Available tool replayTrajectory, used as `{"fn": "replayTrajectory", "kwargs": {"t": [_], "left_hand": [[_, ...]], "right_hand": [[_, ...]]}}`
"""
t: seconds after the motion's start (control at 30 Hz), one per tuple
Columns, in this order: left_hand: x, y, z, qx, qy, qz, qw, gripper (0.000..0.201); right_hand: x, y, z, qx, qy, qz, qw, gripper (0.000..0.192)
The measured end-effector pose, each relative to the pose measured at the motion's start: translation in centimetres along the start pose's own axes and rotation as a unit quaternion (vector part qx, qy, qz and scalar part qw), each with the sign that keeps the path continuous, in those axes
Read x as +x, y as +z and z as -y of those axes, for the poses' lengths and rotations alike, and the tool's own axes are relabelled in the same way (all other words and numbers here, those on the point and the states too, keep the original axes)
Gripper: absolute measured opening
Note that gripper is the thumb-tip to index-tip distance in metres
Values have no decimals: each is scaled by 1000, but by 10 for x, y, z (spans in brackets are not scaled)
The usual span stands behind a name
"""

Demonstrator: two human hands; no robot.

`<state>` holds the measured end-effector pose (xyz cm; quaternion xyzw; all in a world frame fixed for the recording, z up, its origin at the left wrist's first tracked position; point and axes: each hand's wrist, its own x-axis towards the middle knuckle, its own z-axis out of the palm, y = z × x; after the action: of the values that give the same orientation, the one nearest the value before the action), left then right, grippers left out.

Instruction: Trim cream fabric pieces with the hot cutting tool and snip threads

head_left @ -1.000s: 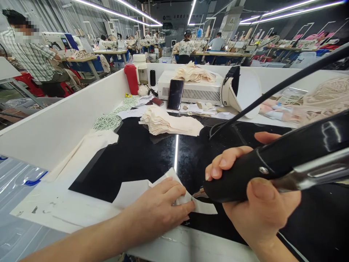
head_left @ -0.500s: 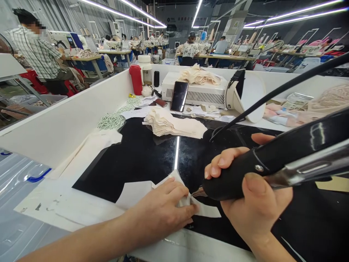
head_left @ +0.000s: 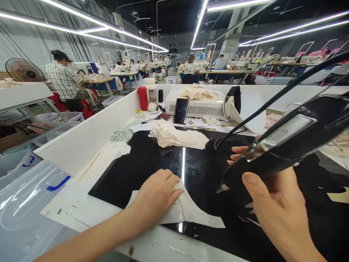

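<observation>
My left hand (head_left: 158,194) lies closed on a white fabric piece (head_left: 197,213) near the front of the black work surface, thumb and fingers pressed together at its upper edge. The fabric's curved strip runs out to the right of my fingers. My right hand (head_left: 278,207) grips a black corded hand tool (head_left: 280,134) with a shiny metal lever along its side. The tool is tilted, its small pointed tip low and to the left, apart from the fabric. Part of my right-hand fingers is hidden behind the tool.
A stack of cream fabric pieces (head_left: 178,136) lies ahead on the black mat. Behind stand a phone (head_left: 181,111), a white vented box (head_left: 199,109), a lamp shade (head_left: 249,109) and a red cup (head_left: 142,98). The tool's cable (head_left: 261,109) crosses the right side.
My right hand has lifted the tool away from the fabric, to the right, and turned it. My left hand has shifted slightly left on the fabric. The head view has tilted upward.
</observation>
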<state>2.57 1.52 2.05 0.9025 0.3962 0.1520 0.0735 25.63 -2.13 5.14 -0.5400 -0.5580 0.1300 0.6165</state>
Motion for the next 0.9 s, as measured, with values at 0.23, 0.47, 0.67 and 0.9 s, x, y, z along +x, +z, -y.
{"fn": "replayTrajectory", "kwargs": {"t": [0.23, 0.47, 0.67, 0.9], "left_hand": [[9, 9, 10, -71, -67, 11, 995, 11], [14, 2, 8, -286, -129, 31, 949, 8], [14, 0, 9, -475, -196, 88, 853, 29], [4, -7, -4, -558, -208, 86, 799, 38]], "right_hand": [[-14, -85, -92, -319, -87, 111, 937, 64], [-37, -121, -139, -363, -153, 220, 892, 44], [-42, -110, -112, -365, -103, 230, 896, 37], [-49, -113, -94, -354, -60, 205, 910, 35]]}}
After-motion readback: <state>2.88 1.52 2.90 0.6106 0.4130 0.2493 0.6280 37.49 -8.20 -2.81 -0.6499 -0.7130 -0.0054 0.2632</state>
